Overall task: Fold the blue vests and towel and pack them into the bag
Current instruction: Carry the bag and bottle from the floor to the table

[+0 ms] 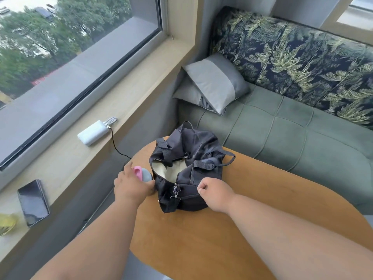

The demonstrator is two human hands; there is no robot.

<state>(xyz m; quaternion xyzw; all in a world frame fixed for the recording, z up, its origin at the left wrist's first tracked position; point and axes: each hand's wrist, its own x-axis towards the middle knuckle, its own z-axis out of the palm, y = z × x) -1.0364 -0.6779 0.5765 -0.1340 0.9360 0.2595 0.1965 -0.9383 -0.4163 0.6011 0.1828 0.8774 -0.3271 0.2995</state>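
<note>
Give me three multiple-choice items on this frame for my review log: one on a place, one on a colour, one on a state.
1. Where does the white power bank lie?
A. on the windowsill
B. on the sofa
C. inside the bag

2. What colour is the bag?
A. red
B. black
C. yellow

3. How is the bag's top?
A. zipped shut
B. open, pale lining showing
C. covered by the cushion

Answers: 1 A, it lies on the wooden sill under the window; 2 B, its fabric and straps are black; 3 B, the mouth gapes on the table between the left hand and right hand.
</note>
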